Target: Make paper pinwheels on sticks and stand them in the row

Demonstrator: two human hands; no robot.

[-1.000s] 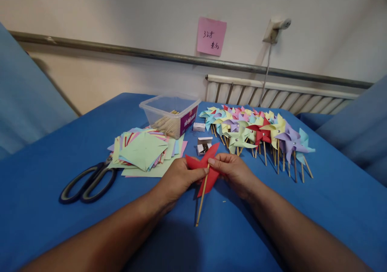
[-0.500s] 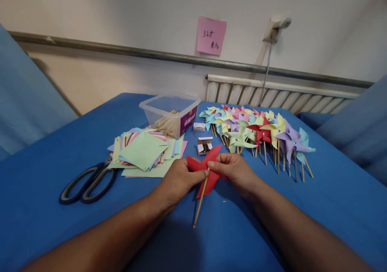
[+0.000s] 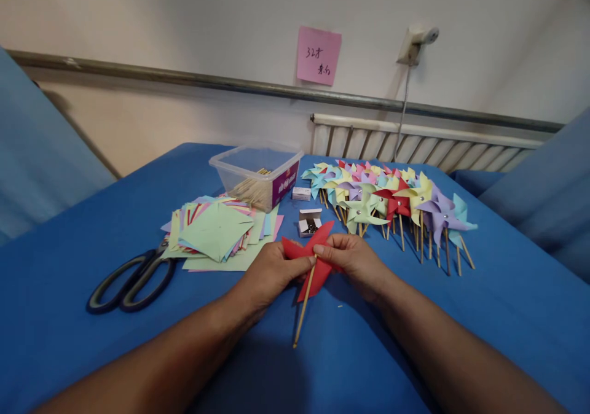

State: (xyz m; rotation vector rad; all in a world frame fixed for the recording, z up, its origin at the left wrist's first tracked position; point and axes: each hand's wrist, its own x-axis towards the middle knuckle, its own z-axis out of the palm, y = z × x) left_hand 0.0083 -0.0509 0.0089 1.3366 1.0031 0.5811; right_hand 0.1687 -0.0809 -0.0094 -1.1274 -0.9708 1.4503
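Note:
Between my two hands is a red paper pinwheel (image 3: 318,282), its back facing me. A thin wooden stick (image 3: 303,316) runs from its centre down toward the front of the table. My left hand (image 3: 276,269) grips the pinwheel from the left, thumb beside the top of the stick. With its thumb pressed at the centre, where the stick meets the paper, my right hand (image 3: 348,257) pinches it from the right. My fingertips behind the paper are hidden. Just beyond the pinwheel stands an opened small box of metal pins (image 3: 310,226).
Black-handled scissors (image 3: 131,282) lie left of a stack of coloured paper sheets (image 3: 216,230). A clear plastic tub (image 3: 255,168) holds wooden sticks, with a small closed white box (image 3: 301,193) beside it. Many finished pinwheels (image 3: 396,202) lie at the right. The table has a blue cover (image 3: 387,365).
The view has shifted very slightly, moving everything a little to the left. Both hands keep their hold on the red pinwheel, with hardly any other movement.

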